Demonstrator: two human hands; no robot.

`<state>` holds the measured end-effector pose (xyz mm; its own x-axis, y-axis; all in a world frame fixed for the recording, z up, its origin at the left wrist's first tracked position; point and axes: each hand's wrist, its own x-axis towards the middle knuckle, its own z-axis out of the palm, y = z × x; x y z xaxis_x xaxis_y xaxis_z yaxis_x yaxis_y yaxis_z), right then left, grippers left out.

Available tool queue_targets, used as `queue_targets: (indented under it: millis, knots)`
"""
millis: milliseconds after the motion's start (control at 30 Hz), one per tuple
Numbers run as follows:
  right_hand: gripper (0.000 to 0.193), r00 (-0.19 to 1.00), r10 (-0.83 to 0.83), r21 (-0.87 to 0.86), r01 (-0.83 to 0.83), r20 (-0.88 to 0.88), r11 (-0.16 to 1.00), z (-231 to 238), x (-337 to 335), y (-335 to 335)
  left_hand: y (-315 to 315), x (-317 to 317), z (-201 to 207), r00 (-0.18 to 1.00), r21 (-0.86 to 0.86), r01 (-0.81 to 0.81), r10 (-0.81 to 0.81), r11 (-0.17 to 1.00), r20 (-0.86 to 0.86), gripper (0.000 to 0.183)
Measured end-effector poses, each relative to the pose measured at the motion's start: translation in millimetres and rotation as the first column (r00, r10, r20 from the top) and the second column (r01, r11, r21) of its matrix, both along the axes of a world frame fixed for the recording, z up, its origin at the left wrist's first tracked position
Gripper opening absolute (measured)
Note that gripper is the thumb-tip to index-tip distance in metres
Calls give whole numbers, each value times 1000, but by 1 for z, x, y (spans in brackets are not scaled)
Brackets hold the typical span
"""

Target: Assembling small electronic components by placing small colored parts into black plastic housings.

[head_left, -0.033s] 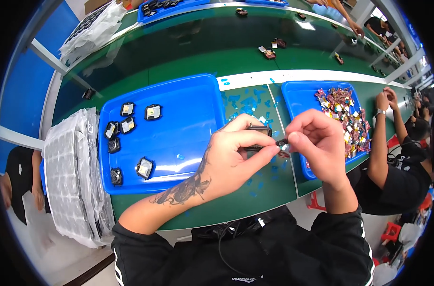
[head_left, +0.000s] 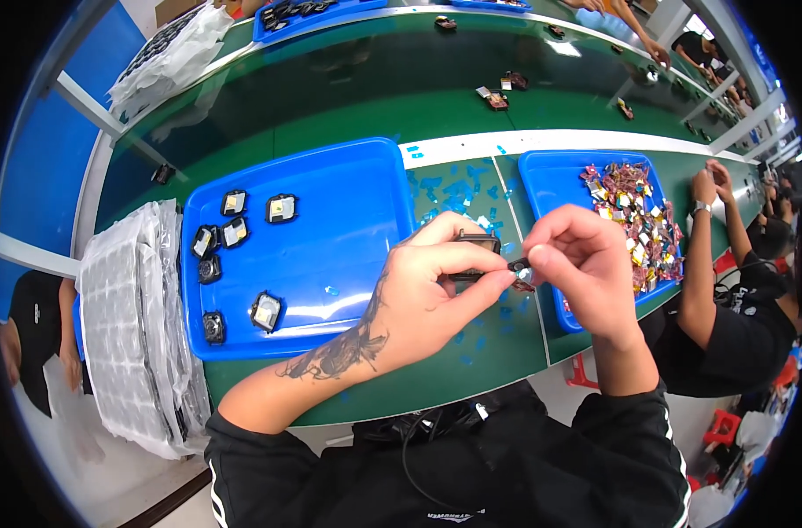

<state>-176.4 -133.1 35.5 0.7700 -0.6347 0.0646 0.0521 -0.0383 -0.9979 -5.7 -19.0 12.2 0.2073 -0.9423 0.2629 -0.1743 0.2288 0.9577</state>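
Note:
My left hand (head_left: 441, 286) is closed around a black watch-like case (head_left: 480, 239), its fingers and thumb covering much of it. Against its thumb tip, a small dark part (head_left: 518, 264) sticks out toward the right, with a shiny reddish piece (head_left: 525, 281) just below. My right hand (head_left: 586, 264) pinches at that dark part with thumb and forefinger, the other fingers curled in. Both hands meet above the green table, between two blue trays. Several black cases with pale labels (head_left: 281, 209) lie in the left blue tray (head_left: 331, 299).
The right blue tray (head_left: 551, 176) carries a heap of small reddish, white and yellow parts (head_left: 639, 220). Blue film scraps (head_left: 458, 194) litter the green table (head_left: 419, 378). Stacked clear plastic trays (head_left: 124, 326) stand at left. Past the white rail lie scattered assemblies (head_left: 493, 99). A co-worker (head_left: 718, 308) sits at right.

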Motion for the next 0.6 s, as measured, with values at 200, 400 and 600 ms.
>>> queue_targets:
  millis: [200, 400, 600]
  knots:
    - [12, 991, 86, 33, -83, -100, 996, 5, 2, -3, 0, -1, -5, 994, -61, -38, 44, 997, 97, 12]
    - [11, 989, 51, -64, -60, -135, 996, 5, -2, 0, 0, -1, -3, 994, -22, -57, 59, 998, 91, 12]
    - [9, 988, 85, -49, -92, -125, 995, 1, -3, -3, -1, -2, -4, 998, 3, -30, 30, 1000, 60, 13]
